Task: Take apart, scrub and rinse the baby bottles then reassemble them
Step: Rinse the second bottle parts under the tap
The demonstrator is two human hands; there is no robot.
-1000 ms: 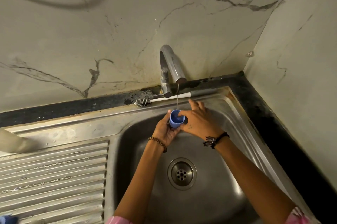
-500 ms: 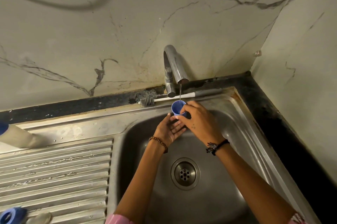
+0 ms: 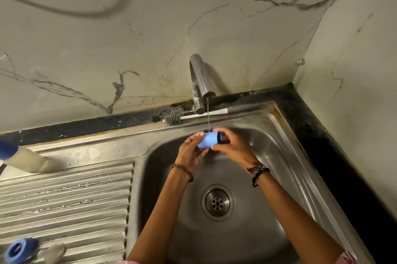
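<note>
- Fingers (image 3: pixel 217 131) of the right hand (image 3: pixel 233 147) curl over the open end of the blue cap (image 3: pixel 209 140), thumb below and fingertips above, pinching its rim; the left hand (image 3: pixel 191 152) pinches the closed end the same way.
- Head view: the cap lies on its side between both hands, above the sink (image 3: pixel 285 156) basin, with its mouth turned toward the right hand. A thin stream from the tap (image 3: pixel 202 78) lands on its upper wall.
- Behind the tap, a bottle brush (image 3: pixel 173 119) rests along the sink's back ledge, out of use for now.
- On the draining board (image 3: pixel 68 199), a bottle body (image 3: pixel 28 161) lies on its side at the left edge, and a blue ring (image 3: pixel 19 249) and a clear teat (image 3: pixel 54 252) (blurred, so I judge by shape) sit at the lower left.
- Judging from this, dismantling is done and the cap is at its rinse. Whether the other pieces are scrubbed I cannot tell; reassembly is not yet begun.
</note>
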